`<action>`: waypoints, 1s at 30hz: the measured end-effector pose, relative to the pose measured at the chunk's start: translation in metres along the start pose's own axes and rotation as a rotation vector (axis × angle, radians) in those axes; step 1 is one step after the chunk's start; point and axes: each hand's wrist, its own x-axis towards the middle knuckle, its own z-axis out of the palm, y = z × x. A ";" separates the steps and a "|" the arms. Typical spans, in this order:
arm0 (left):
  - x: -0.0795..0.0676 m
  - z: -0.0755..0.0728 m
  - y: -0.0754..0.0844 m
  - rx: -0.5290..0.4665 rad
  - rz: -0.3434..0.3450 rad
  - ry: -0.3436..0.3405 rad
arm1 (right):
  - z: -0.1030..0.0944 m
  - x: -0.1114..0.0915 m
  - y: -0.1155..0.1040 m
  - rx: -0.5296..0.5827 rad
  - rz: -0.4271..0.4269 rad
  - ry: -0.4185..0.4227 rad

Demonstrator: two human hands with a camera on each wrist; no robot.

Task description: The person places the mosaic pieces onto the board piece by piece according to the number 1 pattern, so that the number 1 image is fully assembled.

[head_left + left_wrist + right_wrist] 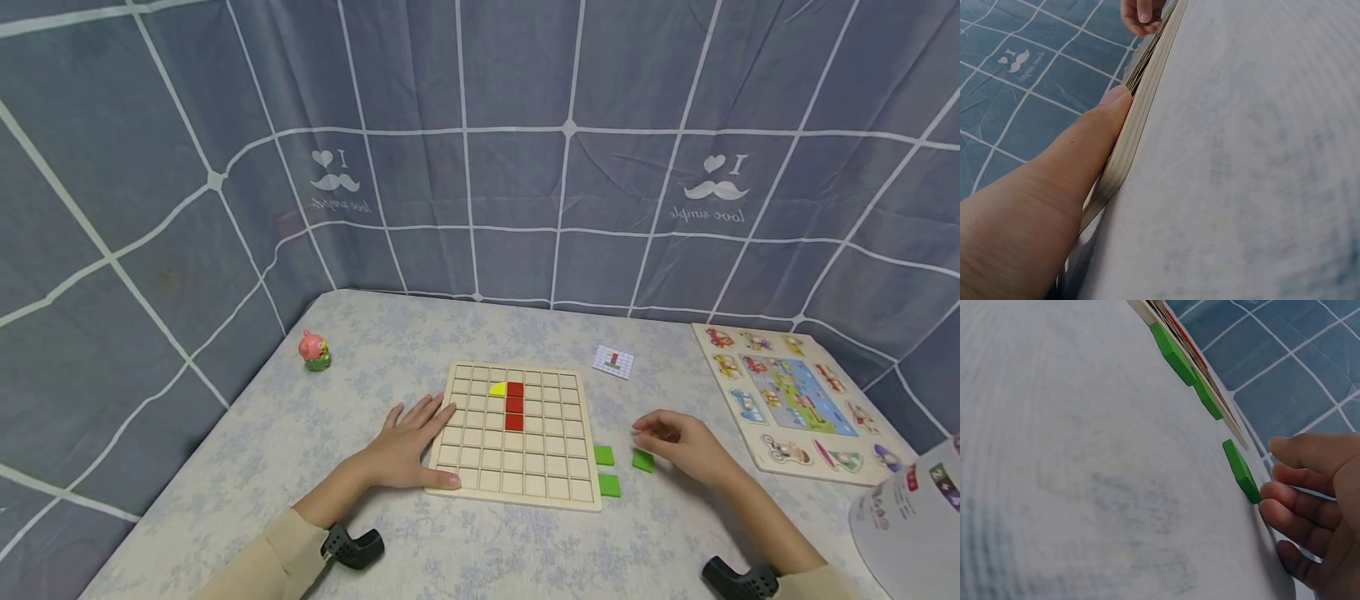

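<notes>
My left hand (408, 446) lies spread on the left edge of a wooden grid board (480, 489), its thumb along the near left corner. In the left wrist view that thumb (1079, 140) rests against the board's rim. On the grid sit three red square tiles (513, 405) in a column, with a yellow tile (497, 388) left of the top one. Two green tiles (609, 485) lie beside the board's right edge. A third green tile (642, 460) lies farther right, by my right hand (682, 446). That hand's fingers are loosely bent, with nothing visible in them; contact with the tile is unclear.
A small pattern card (612, 362) lies behind the board's right corner. On the right are a picture puzzle board (806, 462) and a white tub (911, 525). A pink and green pig figure (314, 351) stands far left. A grid-patterned curtain (517, 183) hangs behind the table.
</notes>
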 end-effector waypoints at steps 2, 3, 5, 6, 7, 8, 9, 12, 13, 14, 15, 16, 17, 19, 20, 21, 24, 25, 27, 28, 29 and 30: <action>0.000 0.000 0.000 0.000 -0.003 0.000 | -0.001 -0.001 0.002 0.006 0.003 -0.009; 0.000 0.000 0.000 0.000 -0.004 0.000 | -0.001 -0.001 0.003 0.012 0.013 -0.012; 0.000 0.001 -0.001 0.004 -0.005 -0.002 | -0.002 -0.002 0.005 0.019 0.021 -0.022; 0.000 0.001 -0.001 0.004 -0.005 -0.002 | -0.002 -0.002 0.006 0.021 0.025 -0.027; 0.000 0.001 -0.001 0.004 -0.005 -0.003 | -0.003 -0.002 0.007 0.025 0.033 -0.029; 0.000 0.001 -0.001 0.004 -0.005 -0.003 | -0.003 -0.002 0.008 0.032 0.038 -0.032; 0.000 0.001 -0.001 0.004 -0.005 -0.002 | -0.004 -0.003 0.009 0.040 0.036 -0.039; 0.000 0.001 -0.001 0.002 -0.004 -0.001 | -0.006 -0.003 0.010 0.074 0.023 -0.072; 0.000 0.001 -0.001 0.003 -0.004 -0.001 | -0.006 -0.004 0.011 0.089 0.018 -0.086; 0.000 0.001 0.000 0.005 -0.004 -0.001 | -0.007 -0.004 0.011 0.103 0.015 -0.102; 0.000 0.001 0.000 0.007 -0.004 -0.002 | -0.008 -0.004 0.011 0.114 0.012 -0.117; 0.000 0.000 0.000 0.008 -0.004 -0.003 | -0.008 -0.005 0.011 0.122 0.008 -0.130; 0.000 0.000 0.000 0.009 -0.004 -0.004 | -0.009 -0.005 0.012 0.128 0.006 -0.142; 0.001 0.001 -0.001 0.011 -0.004 -0.005 | -0.010 -0.005 0.012 0.133 0.000 -0.159; 0.001 0.001 -0.001 0.011 -0.004 -0.005 | -0.010 -0.005 0.012 0.131 -0.004 -0.165; 0.001 0.001 -0.001 0.011 -0.004 -0.005 | -0.010 -0.005 0.012 0.128 -0.008 -0.168; 0.001 0.001 -0.001 0.011 -0.004 -0.004 | -0.010 -0.006 0.012 0.115 -0.016 -0.177; 0.001 0.001 -0.001 0.012 -0.004 -0.004 | -0.010 -0.006 0.012 0.110 -0.018 -0.179; 0.001 0.001 -0.001 0.011 -0.004 -0.002 | -0.010 -0.006 0.012 0.104 -0.021 -0.182; 0.001 0.001 -0.001 0.011 -0.004 0.000 | -0.010 -0.006 0.012 0.102 -0.022 -0.183; 0.001 0.001 -0.001 0.011 -0.004 0.001 | -0.010 -0.006 0.012 0.099 -0.022 -0.183; 0.001 0.001 -0.002 0.011 -0.004 0.001 | -0.010 -0.006 0.012 0.097 -0.023 -0.183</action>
